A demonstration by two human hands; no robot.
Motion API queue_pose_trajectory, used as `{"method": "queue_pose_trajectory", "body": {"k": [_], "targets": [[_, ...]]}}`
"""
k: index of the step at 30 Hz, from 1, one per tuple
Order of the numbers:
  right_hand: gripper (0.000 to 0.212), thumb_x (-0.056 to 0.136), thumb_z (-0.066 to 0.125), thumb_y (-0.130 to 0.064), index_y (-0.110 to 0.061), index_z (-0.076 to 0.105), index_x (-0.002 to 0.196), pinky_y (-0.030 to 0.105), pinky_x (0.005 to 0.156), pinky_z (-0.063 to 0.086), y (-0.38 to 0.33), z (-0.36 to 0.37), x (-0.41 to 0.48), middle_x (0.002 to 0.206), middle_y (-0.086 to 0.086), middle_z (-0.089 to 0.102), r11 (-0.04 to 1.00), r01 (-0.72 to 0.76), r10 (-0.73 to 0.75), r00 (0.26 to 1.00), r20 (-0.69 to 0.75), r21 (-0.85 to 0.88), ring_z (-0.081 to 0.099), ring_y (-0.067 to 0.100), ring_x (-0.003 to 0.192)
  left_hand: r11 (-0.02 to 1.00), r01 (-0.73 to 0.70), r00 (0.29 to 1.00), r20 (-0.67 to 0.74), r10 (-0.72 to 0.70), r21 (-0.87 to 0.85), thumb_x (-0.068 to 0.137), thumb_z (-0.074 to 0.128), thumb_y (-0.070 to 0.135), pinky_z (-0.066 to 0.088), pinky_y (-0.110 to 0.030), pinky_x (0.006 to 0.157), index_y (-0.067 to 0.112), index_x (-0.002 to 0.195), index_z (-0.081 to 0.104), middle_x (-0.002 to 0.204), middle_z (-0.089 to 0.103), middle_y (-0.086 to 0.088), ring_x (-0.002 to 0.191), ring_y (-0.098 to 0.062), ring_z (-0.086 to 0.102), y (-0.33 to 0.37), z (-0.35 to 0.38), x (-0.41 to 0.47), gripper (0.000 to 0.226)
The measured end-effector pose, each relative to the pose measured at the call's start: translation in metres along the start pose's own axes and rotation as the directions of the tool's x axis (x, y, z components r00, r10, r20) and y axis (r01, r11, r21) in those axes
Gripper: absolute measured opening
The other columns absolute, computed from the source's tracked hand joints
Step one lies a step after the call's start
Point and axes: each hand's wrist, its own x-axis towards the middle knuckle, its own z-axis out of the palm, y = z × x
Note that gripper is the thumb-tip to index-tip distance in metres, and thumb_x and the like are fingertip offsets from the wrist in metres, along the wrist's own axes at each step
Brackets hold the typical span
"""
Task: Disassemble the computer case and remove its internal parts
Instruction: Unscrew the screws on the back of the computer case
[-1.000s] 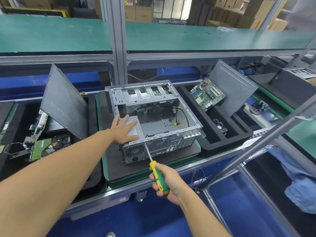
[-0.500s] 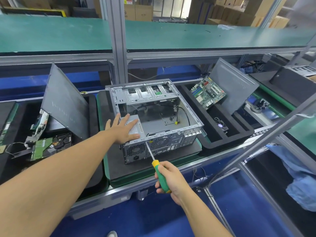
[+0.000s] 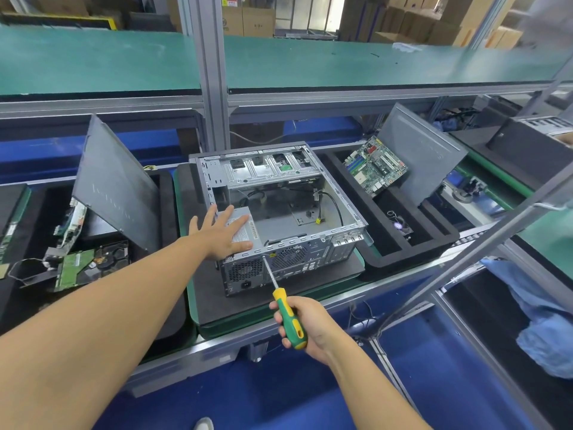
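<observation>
An open grey computer case lies on a black foam pad, its rear panel facing me. Inside its near left corner sits the silver power supply. My left hand rests flat on top of the power supply with fingers spread. My right hand grips a green and yellow screwdriver, whose tip touches the upper edge of the case's rear panel beside the power supply. Loose black cables lie on the case floor.
A removed motherboard and a grey side panel lean in the black foam tray on the right. Another grey panel, a green circuit board and a hard drive lie on the left. An aluminium post stands behind the case.
My right hand has turned slightly on the screwdriver handle while the tip stays at the rear panel. My left hand stays flat on the power supply.
</observation>
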Motion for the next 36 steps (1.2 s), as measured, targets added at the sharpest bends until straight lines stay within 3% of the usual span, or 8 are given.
{"method": "queue_pose_trajectory", "body": {"k": [5, 9, 12, 15, 19, 29, 32, 36], "targets": [[0.031, 0.102, 0.042, -0.022, -0.005, 0.067, 0.112, 0.027, 0.048, 0.046, 0.001, -0.004, -0.002, 0.073, 0.002, 0.06, 0.999, 0.029, -0.03, 0.999, -0.034, -0.028, 0.053, 0.015, 0.056, 1.0, -0.001, 1.0, 0.0, 0.001, -0.007, 0.085, 0.025, 0.083, -0.007, -0.062, 0.118, 0.055, 0.151, -0.01, 0.162, -0.026, 0.011, 0.148, -0.026, -0.028, 0.0, 0.0, 0.0, 0.08], [0.006, 0.101, 0.056, -0.022, -0.016, 0.058, 0.099, 0.029, 0.047, 0.052, 0.003, -0.005, -0.005, 0.086, 0.008, 0.055, 0.996, 0.09, -0.091, 0.994, -0.063, -0.025, 0.059, 0.018, 0.059, 1.0, 0.006, 1.0, 0.009, -0.005, -0.018, 0.085, 0.026, 0.084, -0.006, -0.062, 0.118, 0.057, 0.15, -0.01, 0.162, -0.026, 0.013, 0.149, -0.025, -0.027, -0.001, 0.001, 0.001, 0.079], [0.006, 0.1, 0.059, -0.022, -0.02, 0.055, 0.097, 0.025, 0.043, 0.045, 0.004, -0.004, -0.005, 0.095, 0.011, 0.05, 0.995, 0.094, -0.097, 0.992, -0.081, -0.045, 0.057, 0.018, 0.056, 1.0, 0.009, 1.0, 0.005, -0.009, 0.003, 0.085, 0.024, 0.084, -0.006, -0.06, 0.119, 0.056, 0.15, -0.011, 0.162, -0.026, 0.012, 0.149, -0.026, -0.026, 0.0, 0.0, 0.0, 0.078], [0.013, 0.101, 0.054, -0.028, -0.016, 0.058, 0.102, 0.022, 0.041, 0.035, 0.002, 0.0, -0.006, 0.09, 0.009, 0.054, 0.999, 0.055, -0.054, 0.995, -0.078, 0.002, 0.05, 0.016, 0.051, 0.999, 0.017, 1.0, -0.015, -0.017, 0.036, 0.089, 0.02, 0.079, -0.007, -0.057, 0.12, 0.053, 0.151, -0.014, 0.163, -0.025, 0.008, 0.15, -0.026, -0.025, 0.004, 0.003, -0.002, 0.075], [0.033, 0.103, 0.04, -0.025, -0.003, 0.065, 0.104, 0.026, 0.043, 0.041, -0.002, 0.009, -0.008, 0.077, 0.01, 0.068, 1.0, -0.001, 0.001, 1.0, -0.011, 0.024, 0.052, 0.019, 0.052, 0.998, 0.016, 0.999, -0.045, -0.013, 0.062, 0.097, 0.016, 0.069, -0.004, -0.055, 0.121, 0.047, 0.152, -0.017, 0.164, -0.025, 0.004, 0.15, -0.026, -0.023, 0.01, 0.008, -0.007, 0.067], [0.013, 0.1, 0.061, -0.028, -0.017, 0.053, 0.1, 0.028, 0.046, 0.051, 0.009, 0.01, -0.007, 0.079, 0.004, 0.056, 0.995, 0.094, -0.095, 0.994, -0.062, -0.023, 0.057, 0.018, 0.058, 0.99, 0.058, 0.993, -0.108, -0.044, 0.131, 0.104, 0.018, 0.057, 0.004, -0.057, 0.121, 0.044, 0.153, -0.019, 0.165, -0.019, 0.0, 0.152, -0.03, -0.015, 0.016, 0.015, -0.006, 0.063], [0.018, 0.101, 0.056, -0.033, -0.016, 0.054, 0.107, 0.022, 0.039, 0.033, 0.007, 0.012, -0.008, 0.081, 0.004, 0.059, 0.999, 0.047, -0.046, 0.996, -0.078, 0.013, 0.048, 0.015, 0.05, 0.992, 0.056, 0.993, -0.11, -0.044, 0.111, 0.105, 0.022, 0.054, 0.007, -0.058, 0.12, 0.044, 0.152, -0.018, 0.165, -0.019, 0.0, 0.152, -0.03, -0.015, 0.015, 0.017, -0.005, 0.063], [0.033, 0.104, 0.035, -0.026, -0.006, 0.06, 0.107, 0.021, 0.039, 0.033, 0.0, 0.013, -0.009, 0.076, 0.009, 0.068, 0.997, -0.003, 0.006, 0.999, -0.039, 0.075, 0.046, 0.016, 0.047, 0.993, 0.057, 0.994, -0.102, -0.046, 0.106, 0.105, 0.024, 0.052, 0.008, -0.059, 0.12, 0.044, 0.153, -0.016, 0.165, -0.02, 0.001, 0.152, -0.03, -0.015, 0.015, 0.016, -0.005, 0.063]]}}
